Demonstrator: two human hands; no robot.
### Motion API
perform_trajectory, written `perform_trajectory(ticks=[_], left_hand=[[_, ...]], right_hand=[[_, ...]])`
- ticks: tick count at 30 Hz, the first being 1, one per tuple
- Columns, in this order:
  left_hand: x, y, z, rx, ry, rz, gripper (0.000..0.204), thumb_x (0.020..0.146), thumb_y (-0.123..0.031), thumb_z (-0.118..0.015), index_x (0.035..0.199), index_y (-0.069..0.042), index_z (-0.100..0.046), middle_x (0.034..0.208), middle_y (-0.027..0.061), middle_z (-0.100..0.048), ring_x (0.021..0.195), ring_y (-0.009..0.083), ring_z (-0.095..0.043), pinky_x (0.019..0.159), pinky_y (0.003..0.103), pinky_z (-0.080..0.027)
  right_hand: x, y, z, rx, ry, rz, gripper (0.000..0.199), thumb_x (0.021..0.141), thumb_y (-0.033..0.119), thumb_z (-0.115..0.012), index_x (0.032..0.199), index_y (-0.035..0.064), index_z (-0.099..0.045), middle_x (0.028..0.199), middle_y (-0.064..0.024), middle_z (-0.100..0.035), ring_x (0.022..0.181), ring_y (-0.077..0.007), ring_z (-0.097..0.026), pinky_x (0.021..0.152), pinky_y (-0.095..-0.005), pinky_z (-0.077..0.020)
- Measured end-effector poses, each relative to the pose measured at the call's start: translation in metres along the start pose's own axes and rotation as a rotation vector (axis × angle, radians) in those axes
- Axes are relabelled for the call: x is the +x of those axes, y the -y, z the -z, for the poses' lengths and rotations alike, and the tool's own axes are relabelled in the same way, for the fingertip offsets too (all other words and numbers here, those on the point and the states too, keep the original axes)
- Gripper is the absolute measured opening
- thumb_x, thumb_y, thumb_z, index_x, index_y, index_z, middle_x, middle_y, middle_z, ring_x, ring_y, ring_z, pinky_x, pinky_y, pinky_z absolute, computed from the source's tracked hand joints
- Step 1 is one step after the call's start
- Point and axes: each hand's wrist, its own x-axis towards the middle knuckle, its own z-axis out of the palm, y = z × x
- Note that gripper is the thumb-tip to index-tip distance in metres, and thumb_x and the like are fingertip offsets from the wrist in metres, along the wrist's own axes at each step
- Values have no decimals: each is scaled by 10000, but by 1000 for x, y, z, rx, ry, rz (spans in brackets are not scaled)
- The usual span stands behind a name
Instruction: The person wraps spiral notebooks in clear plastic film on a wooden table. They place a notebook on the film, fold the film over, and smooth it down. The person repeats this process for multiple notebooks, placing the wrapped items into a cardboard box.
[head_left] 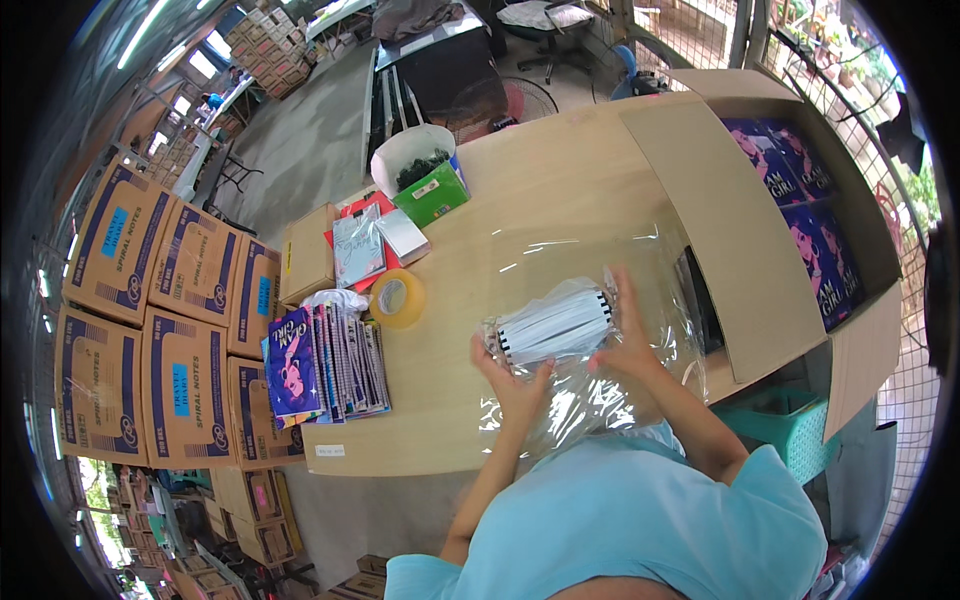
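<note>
Between my two hands is a stack of spiral notebooks (556, 322), white page edges up, with black binding at both ends. Clear plastic (580, 405) lies around and under the stack, spreading shiny over the table toward my body. My left hand (513, 385) grips the stack's left end, its thumb along the near side. At the right end my right hand (628, 330) is closed against the stack, fingers up its side and thumb near the front corner. Whether the plastic fully wraps the stack I cannot tell.
On the right stands an open carton (730, 230) with purple notebooks (800, 215) inside. More notebooks (325, 365) stand at the table's left, near a yellow tape roll (398, 298) and a green box (433, 195). Stacked cartons (185, 290) rise beyond the left edge. A teal basket (800, 435) sits below right.
</note>
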Motion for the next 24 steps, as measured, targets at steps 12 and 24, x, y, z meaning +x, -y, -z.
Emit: perform_trajectory(ticks=[12, 24], left_hand=[[-3, -49, 16, 693, 221, -446, 498, 709, -208, -802, 1182, -151, -656, 1258, 87, -469, 1224, 286, -410, 1007, 448, -307], [73, -85, 58, 900, 889, -699, 801, 599, -484, -804, 1335, -303, -545, 1396, 21, -459, 1264, 232, -452, 961, 481, -347]], right_hand=[[56, 228, 40, -966, 484, 401, 269, 666, 154, -756, 915, 104, -666, 1188, -59, -610, 1085, -344, -586, 897, -483, -468], [160, 113, 1, -1220, 1621, 564, 123, 782, 166, -629, 824, 53, -658, 924, -63, -642, 854, -298, -661, 659, -424, -516]])
